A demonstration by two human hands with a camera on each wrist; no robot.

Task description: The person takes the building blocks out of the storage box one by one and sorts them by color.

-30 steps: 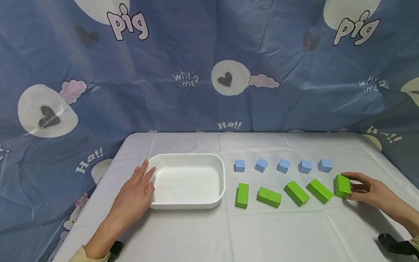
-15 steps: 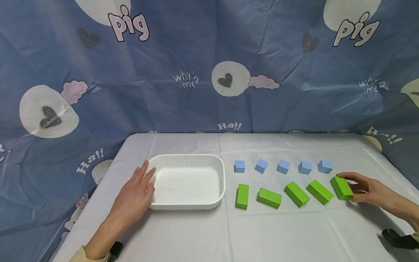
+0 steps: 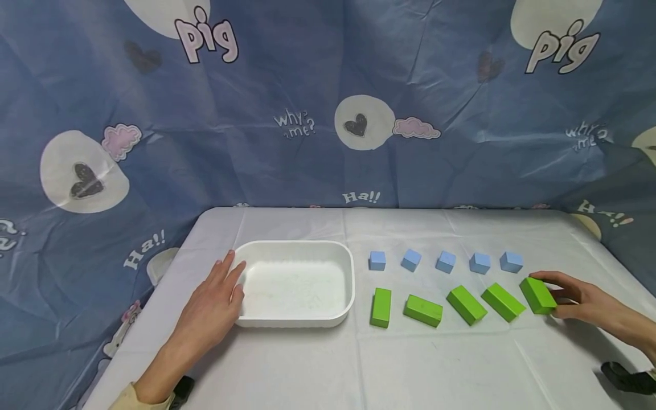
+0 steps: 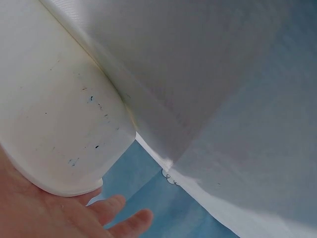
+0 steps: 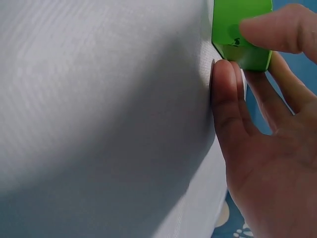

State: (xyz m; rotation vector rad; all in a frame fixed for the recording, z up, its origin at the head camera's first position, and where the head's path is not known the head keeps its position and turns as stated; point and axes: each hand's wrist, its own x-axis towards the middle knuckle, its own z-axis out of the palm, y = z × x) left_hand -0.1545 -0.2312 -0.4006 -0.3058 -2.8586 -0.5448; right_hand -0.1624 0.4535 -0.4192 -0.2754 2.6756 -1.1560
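Note:
My left hand [image 3: 211, 302] rests against the left rim of a white rectangular tray [image 3: 296, 289], its fingers extended along the edge. The left wrist view shows the tray's pale outer side [image 4: 64, 119] beside that hand [image 4: 54, 213]. On the right, my right hand [image 3: 589, 299] pinches a green rectangular block [image 3: 537, 295] at the end of a row of similar blocks. Seen from the right wrist, the thumb presses one face of this block [image 5: 233, 22] while other fingers lie under and behind it. Whether it touches the cloth is hard to tell.
Several other green blocks [image 3: 465, 304] lie at varied angles between the tray and my right hand. Behind them runs a row of several small blue cubes [image 3: 446, 262]. White cloth [image 3: 435, 370] covers the table, and a blue printed curtain [image 3: 287, 171] hangs behind it.
My right hand has turned the green block it holds, its far end swinging left until it slants like its neighbours. The left hand stays on the tray, and the head view has shifted slightly.

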